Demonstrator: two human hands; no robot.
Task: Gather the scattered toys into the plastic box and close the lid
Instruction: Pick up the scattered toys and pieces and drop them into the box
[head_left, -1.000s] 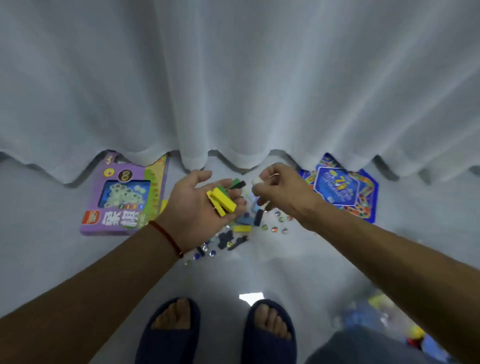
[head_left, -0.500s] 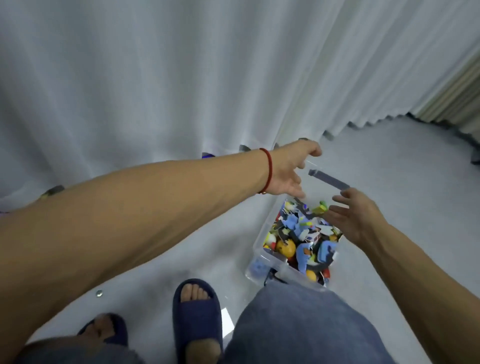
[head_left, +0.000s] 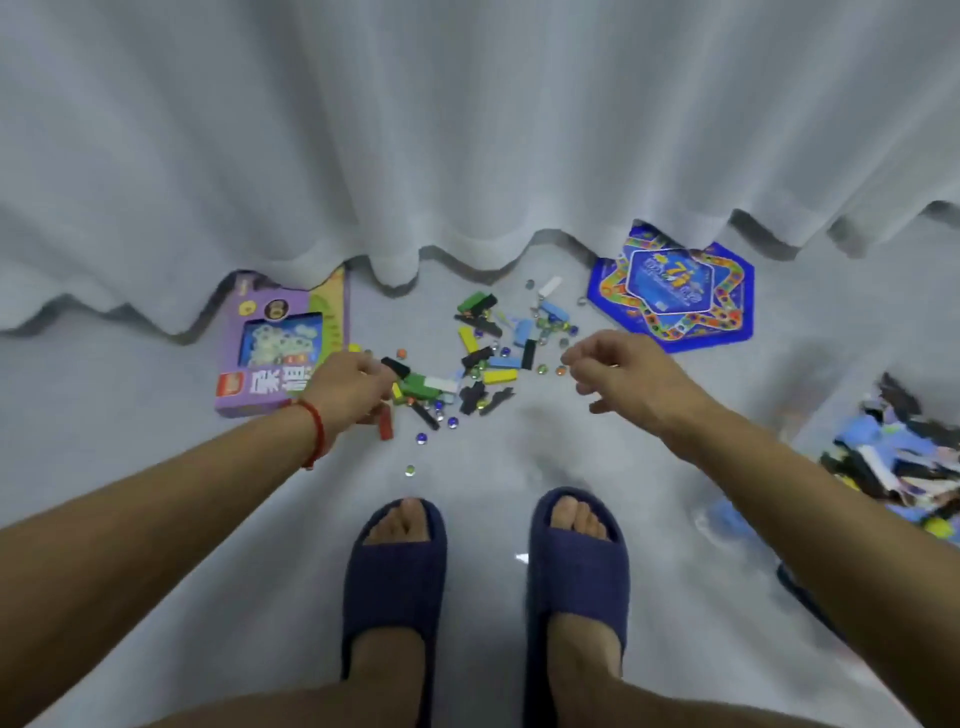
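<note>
The head view looks down on a pale grey floor (head_left: 467, 519) bounded at the far side by a white pleated curtain (head_left: 467, 130).

Left hand (head_left: 348, 387): reaches down to the left edge of the scattered pile of small coloured blocks and glass marbles (head_left: 483, 358). Its fingertips lie among the pieces beside a green block (head_left: 418, 384) and a red block (head_left: 385, 428); whether the fingers pinch a piece cannot be told, as the hand covers them. A red cord bracelet (head_left: 316, 434) circles the wrist.

Right hand (head_left: 621, 376): hovers at the right edge of the pile with fingers loosely curled and holding nothing (the thumb and forefinger are near each other but no piece shows between them).

Task items: the pile lies on the floor between the two hands and the curtain hem, with yellow, black, blue, white and green blocks mixed with marbles. One stray marble (head_left: 410, 471) lies apart, nearer the feet. The clear plastic box (head_left: 727, 519), already filled with mixed toy pieces, stands at the right edge of the view, well apart from the pile; no lid can be made out on it.

Other items: a purple cardboard game box (head_left: 270, 353) lies left of the pile, partly under the curtain. A blue hexagonal game board (head_left: 675, 291) lies right of the pile. Two feet in dark blue slippers (head_left: 395, 582) stand at the near side.
</note>
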